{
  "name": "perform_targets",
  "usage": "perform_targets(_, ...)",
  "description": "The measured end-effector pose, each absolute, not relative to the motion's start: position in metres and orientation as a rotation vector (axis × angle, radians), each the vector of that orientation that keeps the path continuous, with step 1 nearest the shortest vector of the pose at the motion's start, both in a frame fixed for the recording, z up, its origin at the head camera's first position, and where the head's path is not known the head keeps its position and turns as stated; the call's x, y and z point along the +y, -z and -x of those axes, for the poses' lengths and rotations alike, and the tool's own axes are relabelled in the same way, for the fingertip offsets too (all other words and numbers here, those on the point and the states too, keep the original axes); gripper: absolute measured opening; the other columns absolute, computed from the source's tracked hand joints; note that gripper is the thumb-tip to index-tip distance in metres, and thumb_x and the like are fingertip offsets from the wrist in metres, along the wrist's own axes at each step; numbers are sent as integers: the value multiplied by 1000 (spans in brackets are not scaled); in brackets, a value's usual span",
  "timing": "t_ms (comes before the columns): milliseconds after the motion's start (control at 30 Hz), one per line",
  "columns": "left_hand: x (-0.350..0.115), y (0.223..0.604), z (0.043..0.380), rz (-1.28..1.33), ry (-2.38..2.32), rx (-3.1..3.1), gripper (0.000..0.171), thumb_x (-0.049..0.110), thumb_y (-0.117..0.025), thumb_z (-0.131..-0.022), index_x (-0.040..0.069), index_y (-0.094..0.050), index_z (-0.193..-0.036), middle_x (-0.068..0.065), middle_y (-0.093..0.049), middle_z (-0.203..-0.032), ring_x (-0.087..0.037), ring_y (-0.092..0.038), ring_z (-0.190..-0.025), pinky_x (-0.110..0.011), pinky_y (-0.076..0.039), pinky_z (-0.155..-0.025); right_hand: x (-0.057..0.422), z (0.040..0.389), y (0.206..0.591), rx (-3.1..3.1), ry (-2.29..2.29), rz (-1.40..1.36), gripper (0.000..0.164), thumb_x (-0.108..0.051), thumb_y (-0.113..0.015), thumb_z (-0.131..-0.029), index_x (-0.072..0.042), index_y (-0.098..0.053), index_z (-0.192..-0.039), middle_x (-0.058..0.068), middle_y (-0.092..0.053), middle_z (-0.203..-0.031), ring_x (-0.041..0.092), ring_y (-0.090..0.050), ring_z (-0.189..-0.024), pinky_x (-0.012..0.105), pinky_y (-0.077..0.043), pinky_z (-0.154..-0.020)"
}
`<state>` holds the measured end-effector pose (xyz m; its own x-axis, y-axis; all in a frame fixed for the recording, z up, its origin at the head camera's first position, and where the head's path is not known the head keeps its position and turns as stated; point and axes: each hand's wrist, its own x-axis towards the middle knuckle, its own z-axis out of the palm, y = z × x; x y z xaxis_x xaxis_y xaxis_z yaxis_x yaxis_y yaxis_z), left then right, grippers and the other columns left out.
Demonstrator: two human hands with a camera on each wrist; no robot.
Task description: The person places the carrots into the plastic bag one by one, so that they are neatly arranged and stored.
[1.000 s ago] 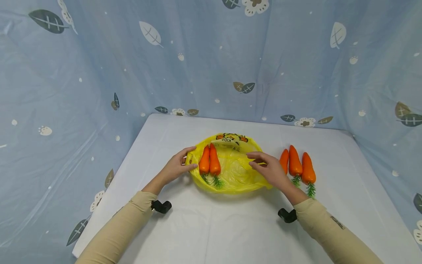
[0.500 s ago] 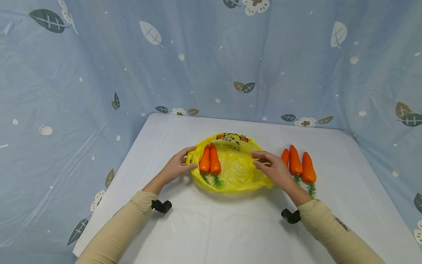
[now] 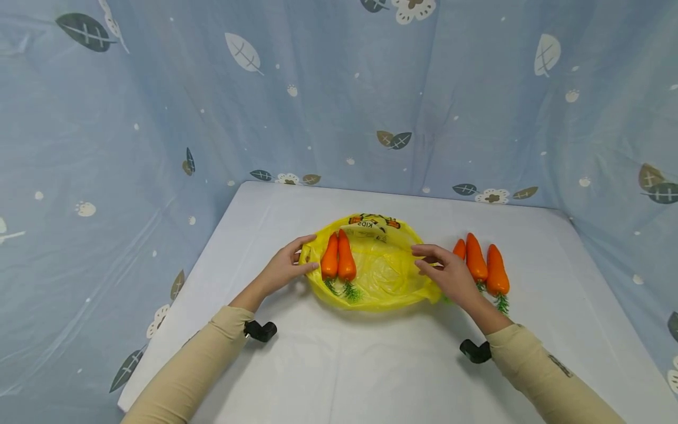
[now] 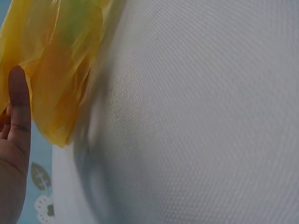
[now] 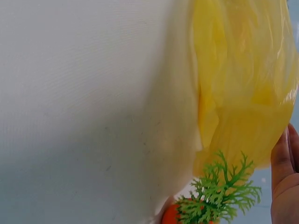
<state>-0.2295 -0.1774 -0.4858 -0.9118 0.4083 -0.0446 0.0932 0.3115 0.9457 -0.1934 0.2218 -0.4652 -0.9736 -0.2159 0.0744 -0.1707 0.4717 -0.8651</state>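
A yellow plastic bag point(image 3: 389, 265) lies spread in a rounded shape, its mouth facing up. Two toy carrots point(image 3: 329, 259) with green tops rest inside on its left. My left hand point(image 3: 281, 271) touches the bag's left edge, thumb and index finger extended along it; the left wrist view has the thumb point(image 4: 19, 102) against the plastic. My right hand point(image 3: 450, 277) is over the bag's right edge, fingers loosely bent, thumb apart, nothing held. Beyond it lie three more toy carrots point(image 3: 497, 271), one partly hidden by the hand. A green carrot top point(image 5: 219, 193) shows in the right wrist view.
The white table point(image 3: 296, 365) carries the bag and carrots. A blue patterned curtain point(image 3: 328, 106) hangs behind the table and along its sides. A black wrist-worn device point(image 3: 262, 331) sits at the left cuff, another black device point(image 3: 475, 351) at the right.
My right hand has moved gradually to the right, away from the bag's middle toward the loose carrots, covering more of the nearest one. My left hand has stayed at the bag's edge.
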Motion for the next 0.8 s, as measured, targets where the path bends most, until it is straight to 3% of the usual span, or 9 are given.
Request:
perform_targets(100,-178,486,230,-447,-1628,2312,72,20,-75,-95,17,-38,-157,-11,-34,-161,-35,-56,-130,-35,-56,-93,223,190,460,2657,1551,335,39,-20,-65,-102,-8,-62,-138,19,-64,-132,36,-67,-107,21,-57,-81)
perform_targets(400,-179,488,230,-455,-1628,2312,73,21,-75,-95,16,-38,-158,-11,-33,-162,-35,-55,-131,-38,-56,-95,231,189,463,2735,1507,286,39,-26,-65,-102,-10,-63,-138,12,-67,-127,26,-66,-105,17,-56,-79)
perform_targets(800,-177,488,230,-438,-1679,2266,72,15,-74,-95,15,-38,-157,-13,-37,-159,-34,-58,-127,-31,-58,-89,241,188,465,2749,1560,305,37,-23,-64,-103,-9,-63,-137,15,-68,-121,26,-65,-100,19,-57,-77)
